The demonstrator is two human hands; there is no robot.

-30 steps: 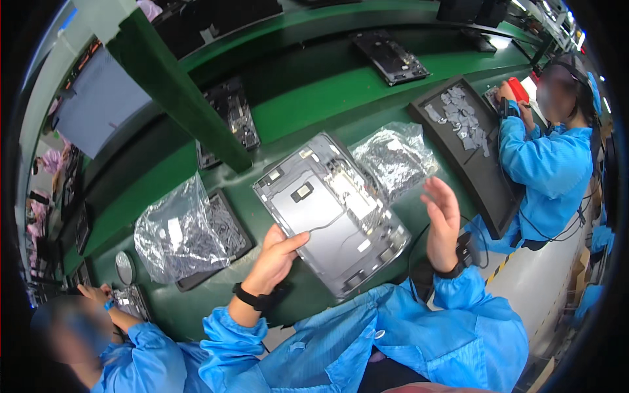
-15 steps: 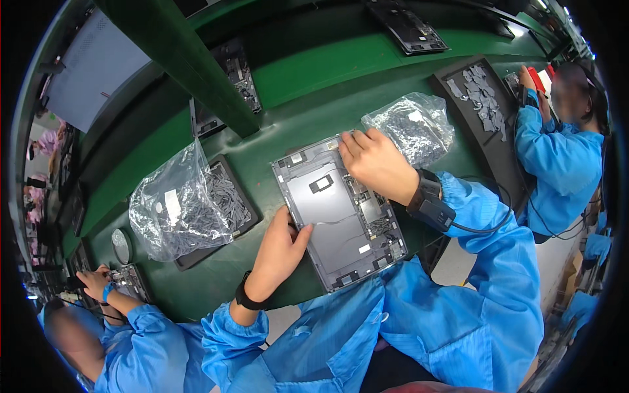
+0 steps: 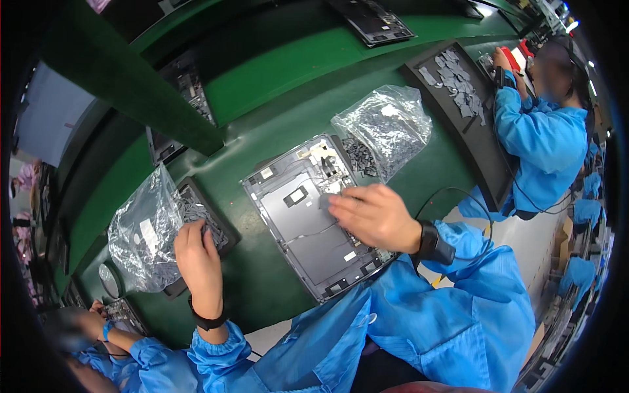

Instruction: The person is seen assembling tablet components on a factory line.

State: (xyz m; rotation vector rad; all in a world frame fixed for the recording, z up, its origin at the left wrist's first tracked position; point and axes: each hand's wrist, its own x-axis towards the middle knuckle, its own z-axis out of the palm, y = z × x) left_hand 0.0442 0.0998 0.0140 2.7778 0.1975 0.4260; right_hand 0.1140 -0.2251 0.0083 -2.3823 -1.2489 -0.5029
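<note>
Grey panel (image 3: 314,226) under flat right hand (image 3: 373,216), left hand (image 3: 196,252) seemingly pinching parts in black tray (image 3: 226,229)

left hand (image 3: 196,252) moved off grey panel (image 3: 313,223) to tray of small parts (image 3: 208,226), right hand (image 3: 373,215) now lower on panel

The green bench (image 3: 275,124) bears a grey panel (image 3: 308,223), trays (image 3: 196,216) and, seemingly, plastic bags (image 3: 383,128).

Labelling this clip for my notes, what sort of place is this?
Probably an electronics assembly line: a green belt, an opened grey device panel, trays of small dark parts, and workers in blue smocks.
</note>
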